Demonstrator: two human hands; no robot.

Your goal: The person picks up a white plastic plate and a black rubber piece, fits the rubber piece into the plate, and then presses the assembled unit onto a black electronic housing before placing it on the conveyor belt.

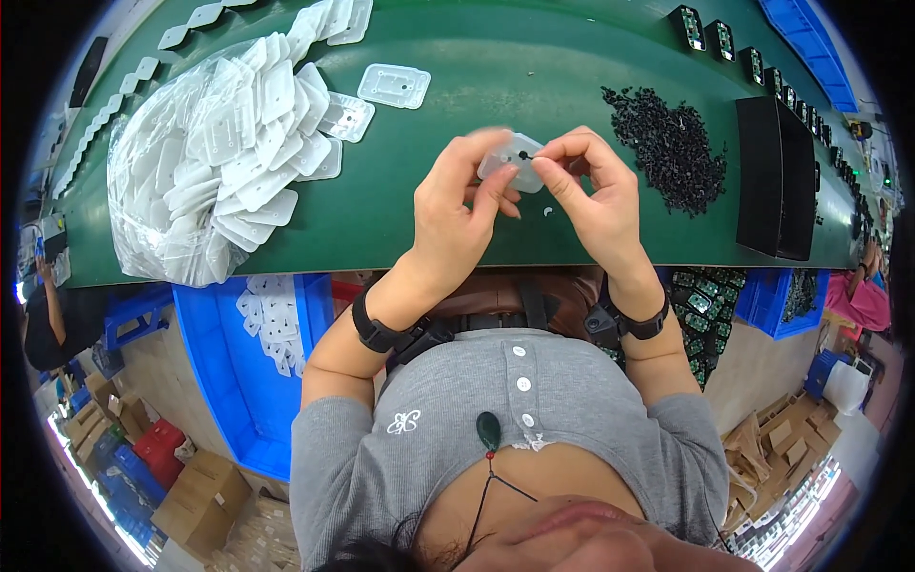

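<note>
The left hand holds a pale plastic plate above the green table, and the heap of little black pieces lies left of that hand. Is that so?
Not quite: in the head view, the heap of little black pieces lies right of the left hand. That hand does hold a pale plate above the green table.

No legible lettering or numbers.

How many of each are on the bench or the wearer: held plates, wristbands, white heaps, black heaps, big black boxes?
Held plate: 1
Wristbands: 2
White heap: 1
Black heap: 1
Black box: 1
Total: 6
</note>
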